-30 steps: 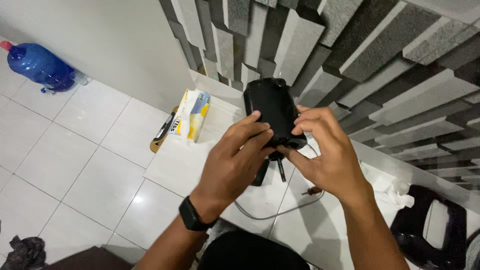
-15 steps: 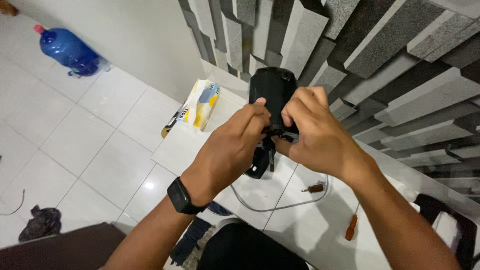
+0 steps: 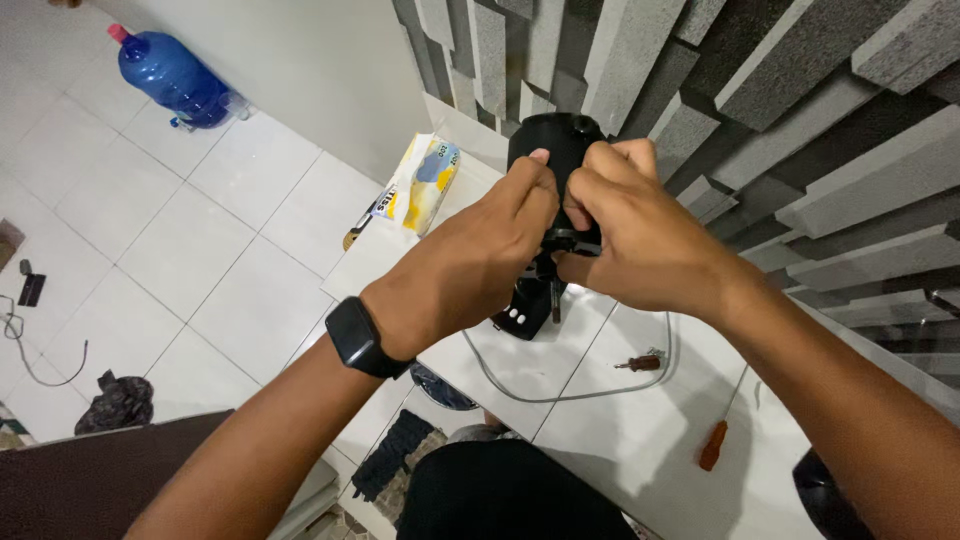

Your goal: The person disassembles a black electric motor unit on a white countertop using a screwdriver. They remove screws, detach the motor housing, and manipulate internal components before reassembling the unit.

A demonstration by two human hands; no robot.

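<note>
Both hands up over the white tiled counter [image 3: 600, 440], meeting on a black rounded device [image 3: 553, 150] at about twelve o'clock from the wrists. Left hand [image 3: 470, 270], smartwatch [image 3: 357, 338] on the wrist, curled tight around the device's lower front, thumb tip pressed high on the casing. Right hand [image 3: 640, 240] closed from three o'clock, fingers bunched over a small black fitting at the device's middle, pinching it. Device upright, its lower black part [image 3: 525, 305] with pale buttons hanging just above the counter. Grey cable [image 3: 560, 395] looping across the tiles at six o'clock. Small brown-handled tool [image 3: 640, 362] lying near the loop, orange-handled screwdriver [image 3: 722, 430] further toward five o'clock. Tissue box [image 3: 420, 185] on the counter's edge at ten o'clock of the hands, blue water bottle [image 3: 165, 75] well apart on the floor.
</note>
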